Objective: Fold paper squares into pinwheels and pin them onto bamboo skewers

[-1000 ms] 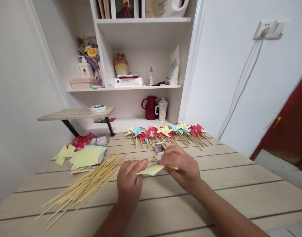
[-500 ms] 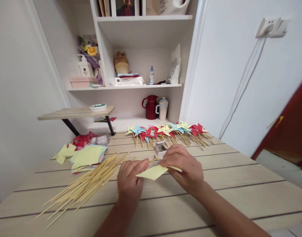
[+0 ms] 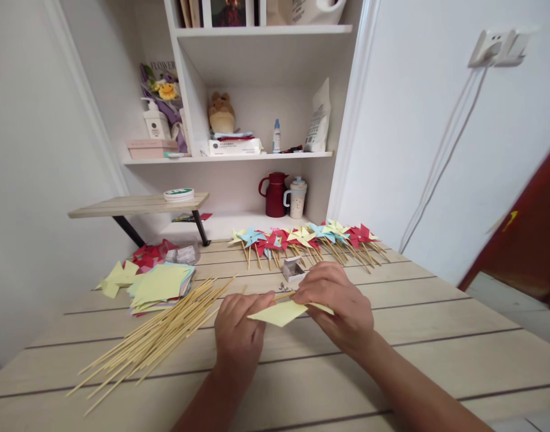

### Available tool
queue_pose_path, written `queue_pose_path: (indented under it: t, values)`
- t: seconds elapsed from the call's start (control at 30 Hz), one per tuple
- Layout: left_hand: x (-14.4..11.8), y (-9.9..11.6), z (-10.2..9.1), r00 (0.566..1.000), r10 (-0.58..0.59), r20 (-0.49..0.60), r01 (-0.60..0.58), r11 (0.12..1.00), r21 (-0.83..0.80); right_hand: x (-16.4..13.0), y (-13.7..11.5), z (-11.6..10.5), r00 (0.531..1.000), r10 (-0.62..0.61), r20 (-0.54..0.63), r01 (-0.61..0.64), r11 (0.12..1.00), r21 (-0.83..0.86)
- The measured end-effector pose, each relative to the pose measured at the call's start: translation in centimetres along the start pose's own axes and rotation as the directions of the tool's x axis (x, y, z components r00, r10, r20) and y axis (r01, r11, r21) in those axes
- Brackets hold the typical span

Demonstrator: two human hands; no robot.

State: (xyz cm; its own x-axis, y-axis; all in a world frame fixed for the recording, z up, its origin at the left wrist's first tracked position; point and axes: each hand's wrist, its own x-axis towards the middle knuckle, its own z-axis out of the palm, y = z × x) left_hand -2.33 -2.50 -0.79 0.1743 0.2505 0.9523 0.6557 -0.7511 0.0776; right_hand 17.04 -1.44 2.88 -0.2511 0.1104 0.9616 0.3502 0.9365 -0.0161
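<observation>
I see both hands meeting over the middle of the pale wooden slatted table [image 3: 391, 312]. My left hand [image 3: 239, 333] is curled, fingers pinched on the end of a thin bamboo stick [image 3: 281, 295]; only a short length of the stick shows, between the two hands, running roughly left to right and tilting slightly up toward the right. My right hand [image 3: 340, 306] is closed from above on a folded pale yellow paper sheet [image 3: 279, 313], whose pointed flap sticks out leftward under the stick, just above the tabletop. So the stick's free end lies right at the paper's centre, the right hand covering the joint; I cannot tell whether they touch.

Just beyond the right hand sits a small open grey box [image 3: 294, 269]. To the left lies a loose bundle of bamboo skewers [image 3: 158, 336], with a stack of yellow paper squares [image 3: 160, 287] behind it. A row of finished red, blue and yellow paper pinwheels [image 3: 301, 239] lines the far edge.
</observation>
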Motion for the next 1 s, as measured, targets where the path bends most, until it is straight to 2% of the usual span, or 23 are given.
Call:
queue_pose_path:
  t: [0.37, 1.0]
  values:
    - [0.4, 0.1, -0.2, 0.998, 0.061, -0.019, -0.061, 0.998, 0.025, 0.2, -0.1, 0.0, 1.000, 0.003, 0.005, -0.003, 1.000, -0.022]
    - [0.5, 0.5, -1.2, 0.989, 0.145, 0.024, -0.147, 0.982, 0.114, 0.0, -0.5, 0.0, 1.000, -0.014, -0.023, 0.013, 0.999, -0.052]
